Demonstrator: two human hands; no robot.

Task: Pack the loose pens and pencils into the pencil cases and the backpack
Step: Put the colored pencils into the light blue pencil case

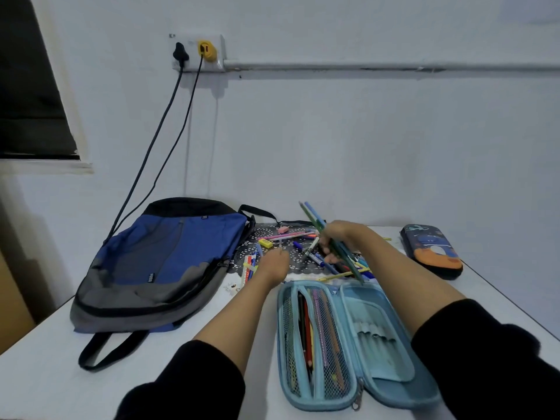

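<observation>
White desk (45, 383), bare wall. Right hand (336, 239) clamped on pencil bundle (313, 218) above loose pens (291, 236); left hand (274, 263) grip unclear. Open pencil case (394, 313) just beside. Risk: fanned bundle slips, scatters.
</observation>
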